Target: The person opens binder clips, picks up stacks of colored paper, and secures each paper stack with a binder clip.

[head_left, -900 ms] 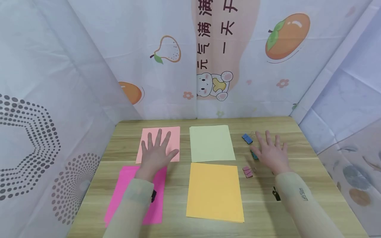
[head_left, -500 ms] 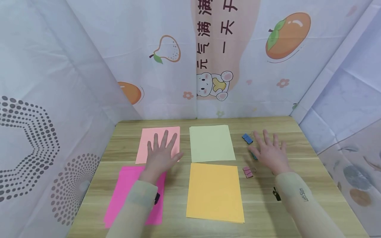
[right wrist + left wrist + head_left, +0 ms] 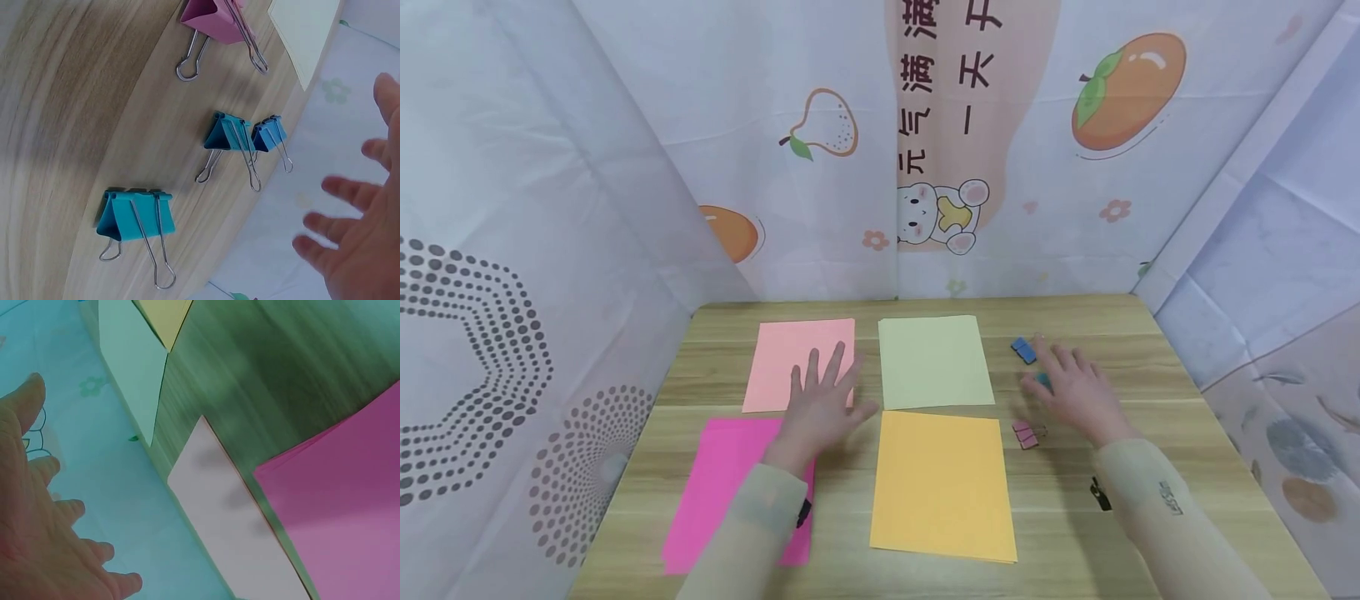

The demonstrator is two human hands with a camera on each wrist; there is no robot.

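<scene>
My left hand (image 3: 822,410), fingers spread and holding nothing, hovers over the near right corner of the salmon paper stack (image 3: 790,354) and the far corner of the magenta stack (image 3: 730,475). In the left wrist view, finger shadows fall on the salmon paper. My right hand (image 3: 1082,396) is held above several binder clips, its fingers extended and free of them. A blue binder clip (image 3: 269,132) and a teal one (image 3: 228,134) lie side by side. Another teal binder clip (image 3: 137,215) sits apart, hidden under the hand in the head view. Closer to me lies a pink binder clip (image 3: 1025,434).
Pale green paper (image 3: 936,362) lies mid-table at the back, with yellow-orange paper (image 3: 943,487) in front of it. A black binder clip (image 3: 1101,494) rests beside the right sleeve. Printed curtains (image 3: 820,242) enclose the wooden table (image 3: 842,550) at the back and sides.
My left hand has drifted right and a little toward me, uncovering more of the salmon paper. The right hand has shifted slightly left and its fingers now point lower. The papers and clips stay put.
</scene>
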